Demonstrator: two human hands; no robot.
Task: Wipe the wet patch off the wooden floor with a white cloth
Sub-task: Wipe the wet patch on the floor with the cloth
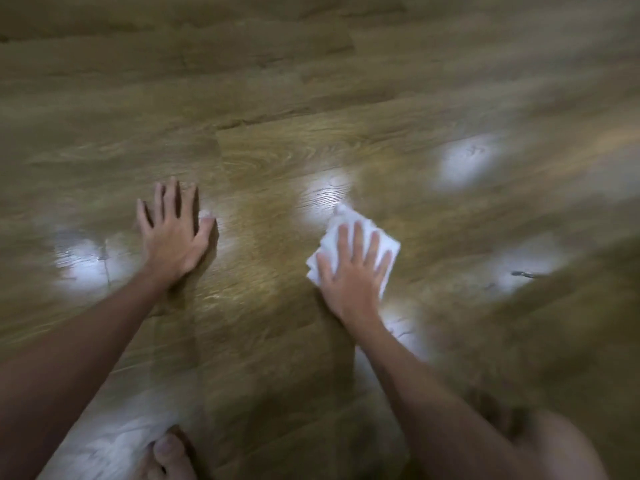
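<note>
A folded white cloth (349, 225) lies on the wooden floor (277, 143) right of centre. My right hand (351, 271) presses flat on top of it with straight, spread fingers, covering most of it. My left hand (173, 230) rests flat on the bare floor to the left, fingers spread, holding nothing. Shiny bright patches (323, 195) show on the boards just beyond the cloth; I cannot tell wet film from light glare. The frame is motion-blurred.
More bright reflections lie at the left (85, 265), far right (467, 161) and right (523, 268). My bare toes (169, 452) stand at the bottom edge, and a knee (561, 445) fills the bottom right corner. Open floor stretches beyond both hands.
</note>
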